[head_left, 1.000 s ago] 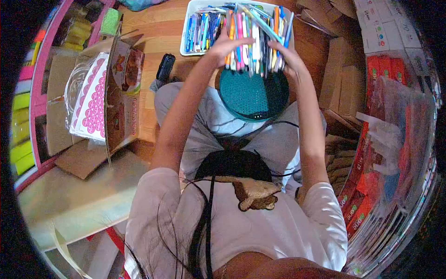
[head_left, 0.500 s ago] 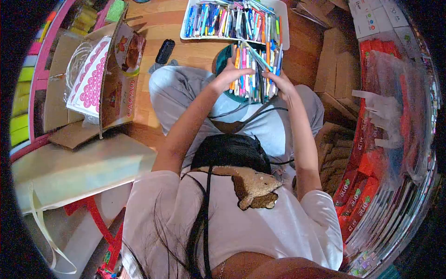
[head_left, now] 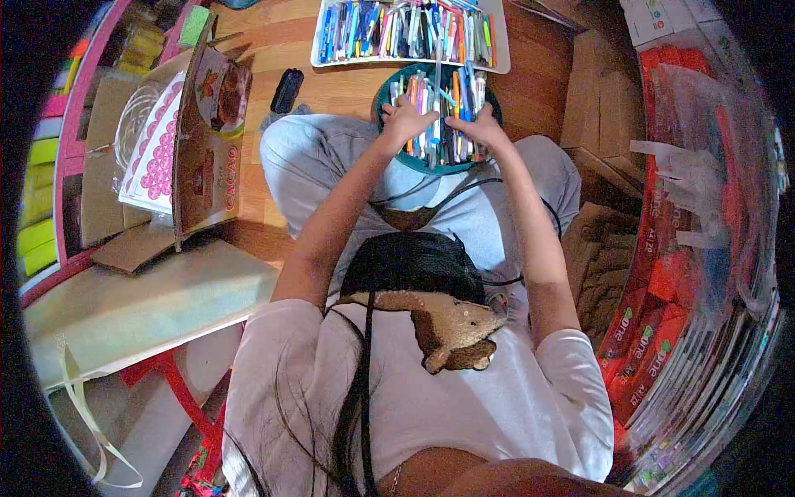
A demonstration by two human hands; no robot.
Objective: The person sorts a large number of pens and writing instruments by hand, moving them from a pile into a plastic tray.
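A thick bundle of pens [head_left: 426, 142] in many colours sits within a round dark green tub [head_left: 382, 106] between my knees. My left hand [head_left: 406, 126] grips the bundle from its left side, the thumb stretched across the top. From the right side my right hand [head_left: 483, 130] presses on the same pens, its thumb pointing inward. The fingertips on the outer sides are partly hidden by the pens and tub. Just beyond the tub, a white tray [head_left: 406, 63] holds many more pens and markers lying side by side.
To the left are a black case [head_left: 287, 90] on the wooden floor and an open cardboard box [head_left: 195, 199] with pink-patterned sheets. Cardboard boxes [head_left: 603, 116] and red paper packs [head_left: 633, 340] line the right. A black cord [head_left: 551, 211] crosses my lap.
Both hands have lowered the pen bundle into the green tub and shifted slightly left. More of the tub's rim shows around it. The view has tilted a little.
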